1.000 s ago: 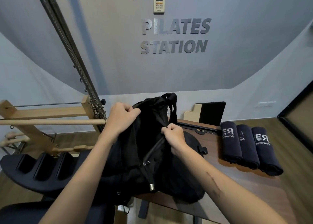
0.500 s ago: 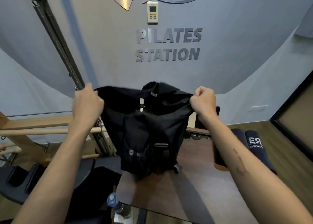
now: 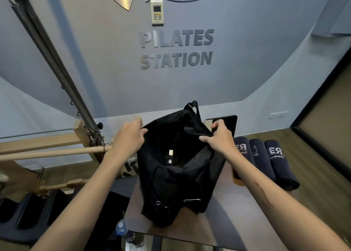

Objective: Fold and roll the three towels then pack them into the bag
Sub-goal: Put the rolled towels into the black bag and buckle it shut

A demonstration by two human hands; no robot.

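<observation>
We see the black fabric bag (image 3: 176, 174) standing on the brown wooden desk (image 3: 237, 218), mouth pulled wide. The left hand (image 3: 129, 138) and right hand (image 3: 221, 137) each have fingers clamped on opposite rim edges. Three rolled navy towels (image 3: 266, 161) lie on the desk just right of the bag.

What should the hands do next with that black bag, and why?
Probably the right hand should let go and reach for the nearest rolled towel, while the left hand keeps the bag open. Both hands grip its rim, the mouth gapes, and all three towels lie on the table beside it.
</observation>
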